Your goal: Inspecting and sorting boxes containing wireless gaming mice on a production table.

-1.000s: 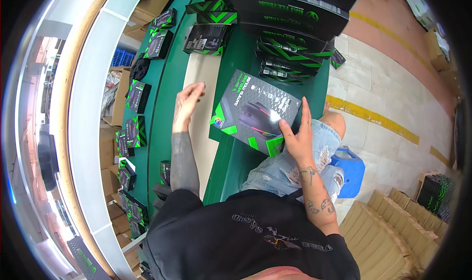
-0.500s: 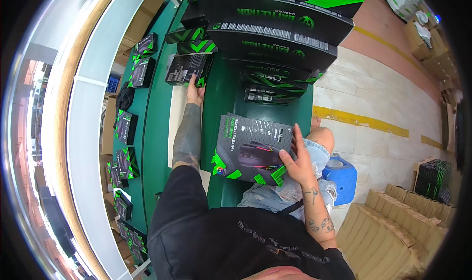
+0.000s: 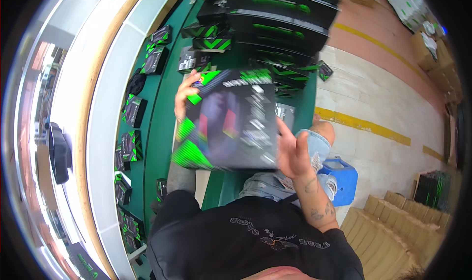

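Note:
A large black and green mouse box [image 3: 221, 122], with a picture of a computer mouse on its front, is held up before my chest and blurred by motion. My left hand [image 3: 184, 97] grips its left edge near the top corner, fingertips curled over the rim. My right hand [image 3: 294, 152] is against the lower right edge, thumb raised and the other fingers partly hidden by the box. Just beyond my left hand, a smaller dark box [image 3: 192, 58] lies on the green table [image 3: 162, 95].
Large black boxes [image 3: 275, 31] stand in a stack at the far side. Several small boxes [image 3: 132, 146] line the green surface at left. A blue stool [image 3: 342, 184] is on the floor at right, with brown cartons [image 3: 378, 231] nearer. A small box [image 3: 325, 71] shows beyond the table edge.
My left hand has left the smaller box on the table and taken the mouse box's left edge. The mouse box has come up and left and turned roughly a quarter turn.

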Demonstrator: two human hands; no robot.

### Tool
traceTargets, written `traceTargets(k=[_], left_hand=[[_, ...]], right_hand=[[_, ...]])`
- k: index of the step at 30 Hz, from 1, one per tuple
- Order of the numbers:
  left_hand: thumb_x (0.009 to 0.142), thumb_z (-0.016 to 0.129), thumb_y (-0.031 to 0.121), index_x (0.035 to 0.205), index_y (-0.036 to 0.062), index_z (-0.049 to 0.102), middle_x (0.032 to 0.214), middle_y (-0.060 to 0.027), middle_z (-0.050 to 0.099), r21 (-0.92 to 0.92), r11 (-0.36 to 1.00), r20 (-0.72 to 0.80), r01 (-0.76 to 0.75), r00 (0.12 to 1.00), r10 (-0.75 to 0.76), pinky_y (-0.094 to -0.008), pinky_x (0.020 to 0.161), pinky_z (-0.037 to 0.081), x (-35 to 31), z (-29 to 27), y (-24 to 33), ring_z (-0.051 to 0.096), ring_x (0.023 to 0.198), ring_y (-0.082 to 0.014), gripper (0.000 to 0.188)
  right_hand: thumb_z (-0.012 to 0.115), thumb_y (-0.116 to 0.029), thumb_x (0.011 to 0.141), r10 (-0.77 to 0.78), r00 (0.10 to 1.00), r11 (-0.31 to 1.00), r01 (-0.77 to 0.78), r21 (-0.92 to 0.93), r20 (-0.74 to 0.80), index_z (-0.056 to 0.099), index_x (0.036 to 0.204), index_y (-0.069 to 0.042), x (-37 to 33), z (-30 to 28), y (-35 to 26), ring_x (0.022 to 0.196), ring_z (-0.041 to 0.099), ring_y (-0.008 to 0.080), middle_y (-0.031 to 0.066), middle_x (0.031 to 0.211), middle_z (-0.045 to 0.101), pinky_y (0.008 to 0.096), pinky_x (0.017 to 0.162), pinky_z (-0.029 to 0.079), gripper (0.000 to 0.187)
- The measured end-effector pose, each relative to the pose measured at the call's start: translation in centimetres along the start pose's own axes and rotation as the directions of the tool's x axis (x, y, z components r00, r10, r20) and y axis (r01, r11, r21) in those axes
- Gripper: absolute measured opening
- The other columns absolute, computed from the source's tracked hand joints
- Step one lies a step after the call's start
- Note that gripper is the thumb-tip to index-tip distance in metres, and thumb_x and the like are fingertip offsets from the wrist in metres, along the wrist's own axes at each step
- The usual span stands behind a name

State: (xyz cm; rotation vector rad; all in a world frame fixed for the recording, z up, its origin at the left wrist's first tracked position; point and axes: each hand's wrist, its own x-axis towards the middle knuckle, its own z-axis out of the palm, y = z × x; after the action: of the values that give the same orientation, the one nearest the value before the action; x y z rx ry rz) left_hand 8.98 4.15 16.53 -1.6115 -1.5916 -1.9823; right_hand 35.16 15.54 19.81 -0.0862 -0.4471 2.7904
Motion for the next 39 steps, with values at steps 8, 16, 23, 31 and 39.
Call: traceTargets(k=[8, 16, 23, 31, 39], left_hand=[[0.084, 0.051, 0.007, 0.102, 0.0032, 0.060, 0.117, -0.0154, 0.055, 0.113, 0.877, 0.405, 0.467, 0.784, -0.470, -0.0325, 0.091, 0.041, 5.8, 7.7, 7.6, 0.054, 0.107, -0.0267, 0.021], [0.084, 0.057, 0.027, 0.098, 0.0027, 0.062, 0.102, -0.0108, 0.060, 0.036, 0.989, 0.450, 0.143, 0.881, -0.144, -0.0318, 0.086, 0.041, 5.9, 12.7, 7.5, 0.055, 0.099, -0.0220, 0.028], [0.090, 0.024, 0.056, 0.083, 0.0149, 0.054, 0.076, 0.0009, 0.053, -0.890, 0.333, 0.412, 0.312, 0.863, 0.291, -0.0425, 0.102, 0.013, 5.4, 10.9, 1.7, 0.041, 0.097, -0.0184, 0.051], [0.068, 0.074, 0.012, 0.113, 0.0043, 0.056, 0.110, -0.0071, 0.058, 0.051, 0.766, 0.403, 0.641, 0.688, -0.603, -0.0257, 0.082, 0.045, 5.1, 9.7, 8.4, 0.056, 0.096, -0.0150, 0.050], [0.082, 0.062, 0.020, 0.109, 0.0000, 0.058, 0.095, -0.0076, 0.062, -0.017, 0.525, -0.027, 0.851, 0.525, -0.851, -0.0239, 0.078, 0.044, -0.3, 3.6, 7.0, 0.057, 0.084, -0.0110, 0.034]], right_hand=[[0.055, -0.011, 0.076, -0.330, 0.928, 0.865, 0.225, -0.448, -0.172, 0.023, 0.134, 0.001, -3.2, -3.4, -2.7, 0.112, 0.045, 0.0198, 0.0130, 0.123, 0.043, 0.0307, 0.095, 0.036, 0.067], [0.031, -0.054, 0.089, -0.490, 0.872, 0.600, 0.332, -0.728, -0.006, 0.006, 0.137, 0.005, -4.1, -4.9, -2.5, 0.126, 0.026, 0.0203, 0.0148, 0.138, 0.024, 0.0290, 0.104, 0.020, 0.080], [0.043, -0.064, 0.080, -0.490, 0.870, 0.582, 0.373, -0.723, 0.054, 0.007, 0.137, 0.005, -4.0, -5.5, -2.5, 0.128, 0.023, 0.0214, 0.0137, 0.138, 0.024, 0.0303, 0.104, 0.017, 0.097], [0.038, -0.067, 0.080, -0.314, 0.949, 0.747, 0.262, -0.611, 0.023, 0.000, 0.139, 0.001, -2.7, -3.9, -2.5, 0.127, 0.026, 0.0209, 0.0129, 0.141, 0.020, 0.0324, 0.104, 0.021, 0.098], [0.060, -0.052, 0.073, -0.399, 0.916, 0.405, 0.216, -0.889, 0.041, 0.008, 0.141, -0.009, 0.4, -3.8, -3.3, 0.128, 0.028, 0.0298, 0.0216, 0.141, 0.020, 0.0399, 0.104, 0.022, 0.095]])
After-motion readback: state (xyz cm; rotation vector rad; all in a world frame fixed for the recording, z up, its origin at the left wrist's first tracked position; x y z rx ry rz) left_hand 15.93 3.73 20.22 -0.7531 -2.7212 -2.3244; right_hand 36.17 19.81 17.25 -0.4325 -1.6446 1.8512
